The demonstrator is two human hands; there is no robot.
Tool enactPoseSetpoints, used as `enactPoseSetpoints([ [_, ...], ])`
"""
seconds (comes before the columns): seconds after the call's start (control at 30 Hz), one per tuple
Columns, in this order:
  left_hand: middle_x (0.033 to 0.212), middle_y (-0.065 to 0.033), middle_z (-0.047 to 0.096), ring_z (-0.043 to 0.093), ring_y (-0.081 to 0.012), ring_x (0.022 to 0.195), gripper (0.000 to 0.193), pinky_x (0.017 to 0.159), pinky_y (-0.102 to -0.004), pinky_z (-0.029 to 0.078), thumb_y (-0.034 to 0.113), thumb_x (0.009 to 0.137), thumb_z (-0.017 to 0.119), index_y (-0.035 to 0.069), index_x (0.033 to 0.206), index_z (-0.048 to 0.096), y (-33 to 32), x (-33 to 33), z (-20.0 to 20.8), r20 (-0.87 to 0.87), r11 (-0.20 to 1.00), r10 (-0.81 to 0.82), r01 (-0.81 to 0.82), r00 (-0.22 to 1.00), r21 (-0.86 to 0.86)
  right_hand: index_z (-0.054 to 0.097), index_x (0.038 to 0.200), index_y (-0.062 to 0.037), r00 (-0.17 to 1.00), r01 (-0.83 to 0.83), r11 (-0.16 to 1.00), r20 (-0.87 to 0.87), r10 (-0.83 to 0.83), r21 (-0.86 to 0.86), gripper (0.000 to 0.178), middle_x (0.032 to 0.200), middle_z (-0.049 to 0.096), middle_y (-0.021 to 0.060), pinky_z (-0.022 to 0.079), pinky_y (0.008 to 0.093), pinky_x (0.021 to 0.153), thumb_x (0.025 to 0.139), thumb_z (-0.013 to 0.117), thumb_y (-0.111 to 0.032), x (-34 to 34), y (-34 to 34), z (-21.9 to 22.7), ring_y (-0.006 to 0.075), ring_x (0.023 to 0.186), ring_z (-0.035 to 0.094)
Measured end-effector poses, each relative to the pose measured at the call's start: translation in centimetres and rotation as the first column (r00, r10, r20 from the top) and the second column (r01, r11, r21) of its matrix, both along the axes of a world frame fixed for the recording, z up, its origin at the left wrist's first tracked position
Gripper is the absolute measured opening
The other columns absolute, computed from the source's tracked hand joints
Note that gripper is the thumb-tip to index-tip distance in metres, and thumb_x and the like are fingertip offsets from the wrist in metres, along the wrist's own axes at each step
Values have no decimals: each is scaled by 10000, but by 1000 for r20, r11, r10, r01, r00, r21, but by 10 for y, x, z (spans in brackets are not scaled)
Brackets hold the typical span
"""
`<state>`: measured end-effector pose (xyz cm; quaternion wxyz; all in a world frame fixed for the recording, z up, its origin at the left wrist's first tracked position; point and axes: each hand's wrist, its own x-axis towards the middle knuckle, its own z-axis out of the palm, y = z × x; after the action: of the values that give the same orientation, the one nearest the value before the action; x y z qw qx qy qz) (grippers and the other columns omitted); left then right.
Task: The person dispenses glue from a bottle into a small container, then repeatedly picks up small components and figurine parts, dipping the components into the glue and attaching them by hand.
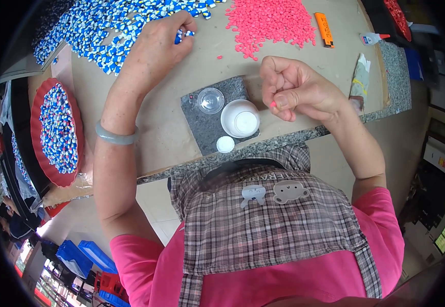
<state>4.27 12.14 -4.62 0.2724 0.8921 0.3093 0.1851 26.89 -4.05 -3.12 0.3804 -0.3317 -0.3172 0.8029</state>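
A pink piece (273,104) is pinched in the right hand (299,92) near the white cup (231,116), which is set centrally, apparently for short reach, while blue-and-white pieces (185,35) are enclosed by the left hand's (156,45) curled fingers.

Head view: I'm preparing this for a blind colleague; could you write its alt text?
A person's right hand pinches a small pink piece while the left hand curls at a pile of blue-and-white pieces. On the table, a dark slab bears a clear container and a white bowl; beyond lies a pink pile.
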Motion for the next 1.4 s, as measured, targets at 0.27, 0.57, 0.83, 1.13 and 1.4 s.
enactPoseSetpoints([
  [0.27,879,-160,672,637,-290,750,196,717,-357,500,149,849,596,55,1003,671,0,-3,-4,19,1000,15,-15,1000,25,505,897,-61,981,-2,999,193,-7,43,206,779,658,77,457,202,517,821,695,-36,-6,-6,9,80,612,596],
  [0.57,847,-21,664,569,-51,768,187,653,-207,454,112,897,613,36,1054,682,-53,-25,43,301,818,252,-37,920,-574,451,893,-46,905,31,988,414,-92,151,264,778,629,84,476,202,535,806,687,34,-23,-14,39,80,618,582],
  [0.83,1020,-56,648,627,-89,873,205,768,-211,507,38,901,615,-23,1097,625,-116,-26,55,467,554,442,177,766,-814,460,910,-44,898,278,861,203,-390,425,243,784,627,60,497,200,593,821,673,34,-41,-10,55,64,665,586],
  [1.13,941,-30,645,601,-72,823,164,712,-205,489,21,907,588,-12,1062,631,-127,-19,58,453,645,376,123,808,-754,465,913,-37,862,229,876,330,-385,424,237,824,624,75,492,206,585,827,672,41,-53,-8,55,80,687,588],
  [1.4,856,-75,649,629,-143,744,173,648,-256,489,-19,840,600,3,1006,640,-126,-14,51,413,890,210,2,886,-456,480,914,-23,825,190,869,405,-393,456,217,816,611,62,496,200,589,830,674,26,-51,-9,53,76,703,596],
])
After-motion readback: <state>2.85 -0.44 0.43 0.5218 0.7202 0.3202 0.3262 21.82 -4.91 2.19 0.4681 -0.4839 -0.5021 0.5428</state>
